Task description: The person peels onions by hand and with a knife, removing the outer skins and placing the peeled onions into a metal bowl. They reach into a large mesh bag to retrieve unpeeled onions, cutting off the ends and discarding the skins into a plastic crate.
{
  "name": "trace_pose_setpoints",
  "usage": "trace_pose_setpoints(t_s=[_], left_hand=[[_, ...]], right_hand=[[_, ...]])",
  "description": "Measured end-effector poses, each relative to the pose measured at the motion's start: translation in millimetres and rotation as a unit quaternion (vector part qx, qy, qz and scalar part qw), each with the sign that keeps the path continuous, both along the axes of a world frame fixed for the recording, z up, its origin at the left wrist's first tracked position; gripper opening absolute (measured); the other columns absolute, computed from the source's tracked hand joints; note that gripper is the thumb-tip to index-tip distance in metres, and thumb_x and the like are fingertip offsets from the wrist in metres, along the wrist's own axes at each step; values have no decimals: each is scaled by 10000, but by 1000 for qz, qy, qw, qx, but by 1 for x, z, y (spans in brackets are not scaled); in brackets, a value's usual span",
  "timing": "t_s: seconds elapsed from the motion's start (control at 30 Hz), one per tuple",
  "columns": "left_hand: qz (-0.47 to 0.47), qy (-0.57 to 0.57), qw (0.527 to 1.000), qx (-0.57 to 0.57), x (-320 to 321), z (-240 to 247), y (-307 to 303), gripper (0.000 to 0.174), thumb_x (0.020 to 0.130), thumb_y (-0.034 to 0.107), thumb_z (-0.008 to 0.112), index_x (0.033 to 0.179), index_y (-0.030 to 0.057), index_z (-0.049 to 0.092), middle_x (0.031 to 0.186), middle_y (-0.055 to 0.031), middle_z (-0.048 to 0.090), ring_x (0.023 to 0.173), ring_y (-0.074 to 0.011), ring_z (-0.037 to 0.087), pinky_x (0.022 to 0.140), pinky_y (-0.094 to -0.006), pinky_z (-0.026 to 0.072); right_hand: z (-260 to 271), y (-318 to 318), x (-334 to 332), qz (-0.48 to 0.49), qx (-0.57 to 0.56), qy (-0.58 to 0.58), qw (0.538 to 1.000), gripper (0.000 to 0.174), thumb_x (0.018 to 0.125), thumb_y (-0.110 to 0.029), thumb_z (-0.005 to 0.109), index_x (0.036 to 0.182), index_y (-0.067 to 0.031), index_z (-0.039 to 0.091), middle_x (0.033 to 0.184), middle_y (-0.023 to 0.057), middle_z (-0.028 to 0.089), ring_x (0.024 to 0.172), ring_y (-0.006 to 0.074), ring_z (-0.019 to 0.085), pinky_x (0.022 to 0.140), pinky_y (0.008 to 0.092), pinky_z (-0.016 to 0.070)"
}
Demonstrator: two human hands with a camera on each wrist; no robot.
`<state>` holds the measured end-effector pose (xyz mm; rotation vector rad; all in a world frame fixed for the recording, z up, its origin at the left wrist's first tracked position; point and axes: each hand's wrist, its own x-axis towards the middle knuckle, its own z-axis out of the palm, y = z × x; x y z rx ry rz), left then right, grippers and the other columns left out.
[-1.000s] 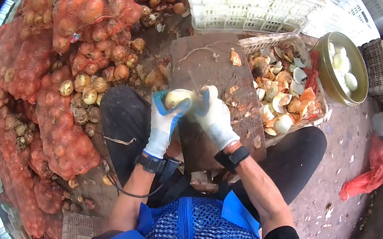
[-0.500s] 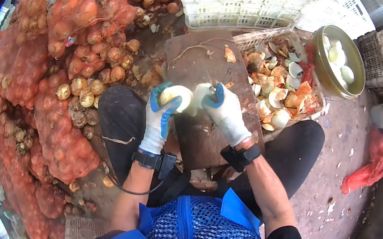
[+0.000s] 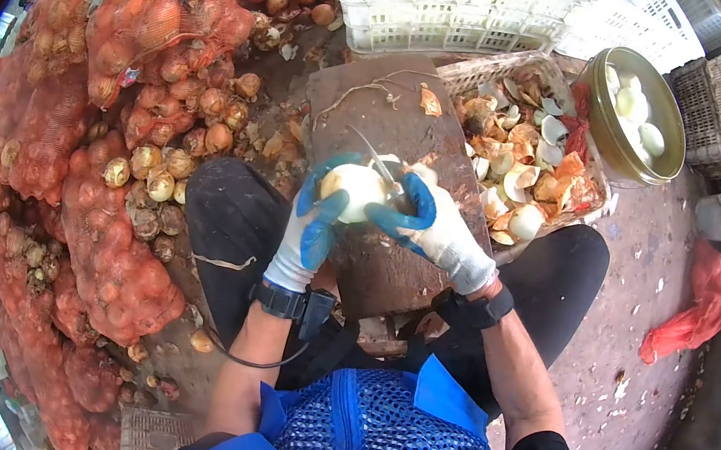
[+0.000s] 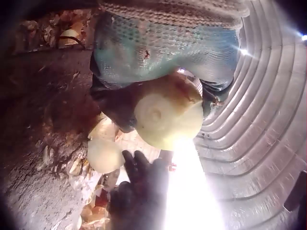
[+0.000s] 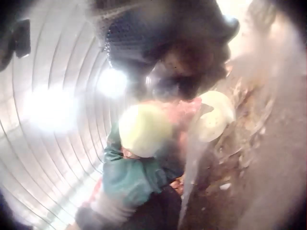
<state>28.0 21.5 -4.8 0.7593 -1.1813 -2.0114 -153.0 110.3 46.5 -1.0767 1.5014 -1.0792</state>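
From the head camera, the person sits with a wooden worktop (image 3: pixel 371 103) across the knees and holds a pale, mostly skinned onion (image 3: pixel 352 190) just above its near edge. The left hand (image 3: pixel 316 218), in a blue-palmed glove, curls round the onion from below and the left. The right hand (image 3: pixel 432 223) closes on a knife (image 3: pixel 372 155), its thin blade slanting up and away past the onion's top, while the thumb reaches across toward the onion. Net sacks of onions (image 3: pixel 158 10) are heaped to the left, a basket of peelings (image 3: pixel 565 197) lies just to the right, and a bowl of peeled onions (image 3: pixel 636 119) stands beyond it. The left wrist camera shows the onion (image 4: pixel 168 117) cupped under the glove's fingers, its cut end facing the lens, with dark fingertips of the right hand (image 4: pixel 144 191) close below. The right wrist view is blurred: the onion (image 5: pixel 144 129) sits above the left glove (image 5: pixel 134 177), and I cannot make out the blade with certainty. The risk, as I judge it, is the edge lying so near the left fingers: a bare onion is slick, and if it turns in the glove the blade may skid into the fabric, or the onion may drop to the floor.
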Motion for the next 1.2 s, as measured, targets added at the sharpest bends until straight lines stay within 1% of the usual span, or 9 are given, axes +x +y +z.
trace_pose_setpoints(t_s=[0.13,0.5,0.6,0.73,0.87,0.9,1.03,1.13,1.2], left_hand=[[-16,-22,999,-32,3,-3,2,528,864,299,715,1281,1,586,1217,-92,639,1115,-178,605,961,-318,496],[-76,45,994,67,6,3,2,704,865,482,687,1364,14,525,1269,-112,627,1106,-228,649,946,-360,547],[-34,15,999,4,-4,7,3,687,887,458,691,1375,6,517,1300,-114,606,1150,-204,608,982,-338,504],[1,-106,978,-180,-10,7,2,675,912,420,694,1409,15,484,1335,-100,576,1197,-180,564,993,-315,484],[37,-51,990,-125,-7,-19,8,605,908,385,692,1376,36,531,1320,-92,579,1185,-185,565,1041,-318,442],[26,-96,983,-156,-9,-9,3,584,907,368,689,1365,36,539,1241,-93,621,1109,-195,613,937,-325,522],[18,-5,1000,5,-3,-9,0,612,915,378,652,1394,27,505,1152,-101,658,951,-224,682,704,-355,590],[-5,9,999,38,-5,2,4,639,903,385,658,1407,29,491,1185,-107,650,1019,-226,666,813,-353,578],[-5,21,1000,17,-13,1,6,640,899,379,659,1407,29,491,1204,-108,643,1065,-227,649,893,-349,549]], right_hand=[[-19,-4,-2,28,-44,49,997,481,814,-319,768,1173,-45,604,1000,139,567,1023,253,504,893,397,428],[-17,6,-7,-33,33,-204,978,344,823,-132,726,1131,-56,593,910,27,541,674,52,544,540,181,476],[-7,7,-13,-36,56,-152,986,342,827,-134,725,1132,-47,597,924,43,540,697,69,560,553,219,488],[-14,6,-6,-67,24,13,997,347,809,-133,725,1120,-41,600,948,112,595,769,226,624,652,344,523],[-33,3,3,-82,-23,184,979,400,755,-137,727,1127,-65,596,915,163,643,845,403,632,750,466,512],[-38,3,2,-105,-7,208,973,402,757,-137,722,1131,-70,592,914,164,642,848,396,639,738,469,512],[-45,12,-23,-139,13,394,908,356,811,-171,684,1134,-61,580,940,162,664,841,367,668,710,475,517],[-27,14,-29,-124,12,331,935,435,846,-244,723,1207,-38,596,955,138,688,811,281,696,686,397,532],[-8,18,-20,-80,73,82,991,513,860,-302,753,1265,-34,589,894,72,680,756,160,671,651,324,523]])
